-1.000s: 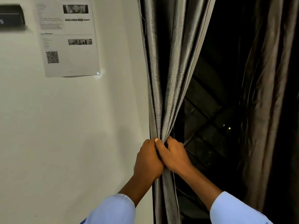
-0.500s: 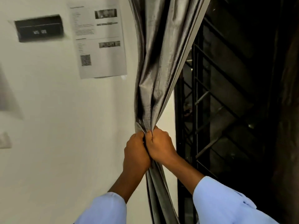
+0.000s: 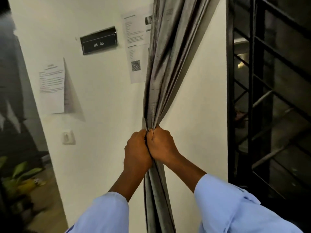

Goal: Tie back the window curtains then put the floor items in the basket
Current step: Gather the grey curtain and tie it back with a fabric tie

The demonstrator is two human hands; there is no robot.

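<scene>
The grey curtain point(image 3: 161, 84) is drawn left of the window grille point(image 3: 262, 115), across the wall, gathered into one bunch. Left hand point(image 3: 137, 152) and right hand point(image 3: 161, 146) are both clenched on it, knuckles touching — no tie-back is visible. Folds should be kept compact while binding — slippage likely otherwise.

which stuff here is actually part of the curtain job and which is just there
Part of the job:
- grey curtain, bunched
- left hand and right hand, both gripping it

Just there:
- WS 05 sign
- QR notice
- folded notice
- wall switch
- window grille
</scene>
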